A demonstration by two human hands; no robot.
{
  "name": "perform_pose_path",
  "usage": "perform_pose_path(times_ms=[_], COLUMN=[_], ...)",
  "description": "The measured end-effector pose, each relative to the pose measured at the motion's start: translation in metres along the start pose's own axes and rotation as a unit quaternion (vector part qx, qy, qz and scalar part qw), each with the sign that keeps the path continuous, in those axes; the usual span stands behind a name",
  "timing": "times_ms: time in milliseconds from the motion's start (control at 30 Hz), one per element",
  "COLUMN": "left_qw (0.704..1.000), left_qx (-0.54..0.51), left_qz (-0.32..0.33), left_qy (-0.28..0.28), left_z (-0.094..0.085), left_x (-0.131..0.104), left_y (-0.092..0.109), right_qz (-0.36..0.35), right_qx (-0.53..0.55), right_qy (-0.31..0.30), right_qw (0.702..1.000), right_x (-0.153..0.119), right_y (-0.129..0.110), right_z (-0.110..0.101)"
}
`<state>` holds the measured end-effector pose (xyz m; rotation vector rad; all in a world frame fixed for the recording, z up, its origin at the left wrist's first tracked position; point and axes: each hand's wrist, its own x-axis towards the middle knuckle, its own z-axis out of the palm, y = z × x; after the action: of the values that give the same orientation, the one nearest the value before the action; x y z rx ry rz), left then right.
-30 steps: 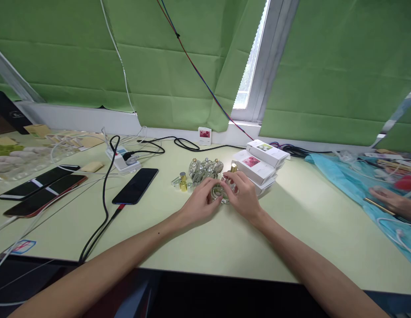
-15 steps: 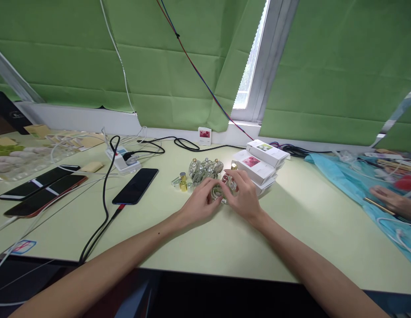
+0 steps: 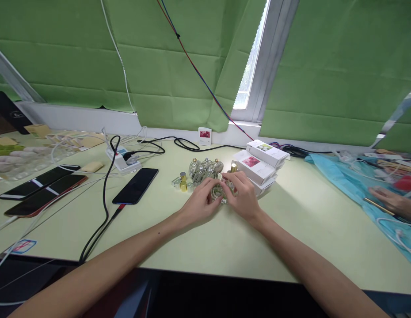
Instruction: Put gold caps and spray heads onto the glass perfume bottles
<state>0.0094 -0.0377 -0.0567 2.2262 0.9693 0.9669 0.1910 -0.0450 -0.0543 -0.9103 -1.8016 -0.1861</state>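
Note:
My left hand [image 3: 200,198] and my right hand [image 3: 243,196] meet at the middle of the table, fingers curled round a clear glass bottle [image 3: 218,192] that lies low between them. Their fingertips hide part of it. Right behind stands a cluster of similar glass perfume bottles [image 3: 205,170] with gold-coloured tops. A small yellow bottle with a grey cap [image 3: 183,182] and some clear glass pieces [image 3: 175,181] are left of the cluster. Beyond my right fingers a gold cap [image 3: 234,168] shows, close to stacked white boxes [image 3: 256,165].
A black phone [image 3: 135,186] with a cable, two more phones [image 3: 46,195] and a power strip [image 3: 122,161] lie left. One small white box [image 3: 204,136] stands at the wall. Another person's hand [image 3: 391,201] is over blue plastic sheeting [image 3: 344,176] at right.
My right index finger has shifted slightly, uncovering more of the gold cap behind it. My left hand and the bottles look the same.

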Motion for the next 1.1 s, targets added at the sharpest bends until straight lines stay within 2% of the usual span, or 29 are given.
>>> perform_pose_path(times_ms=[567, 833, 1100], left_qw=[1.000, 1.000, 1.000], left_qx=[0.008, 0.000, 0.004], left_qz=[0.013, 0.003, 0.007], left_qy=[0.003, 0.002, 0.005], left_z=[0.000, 0.000, 0.000], left_x=[0.001, -0.001, 0.000], left_y=[-0.002, 0.001, 0.000], right_qz=[0.014, 0.045, 0.009], right_qx=[-0.027, -0.019, -0.011], right_qy=[0.013, 0.002, 0.017], right_qw=[0.999, 0.999, 1.000], right_x=[-0.001, -0.002, -0.001], right_y=[0.002, -0.008, -0.008], right_z=[0.003, 0.002, 0.002])
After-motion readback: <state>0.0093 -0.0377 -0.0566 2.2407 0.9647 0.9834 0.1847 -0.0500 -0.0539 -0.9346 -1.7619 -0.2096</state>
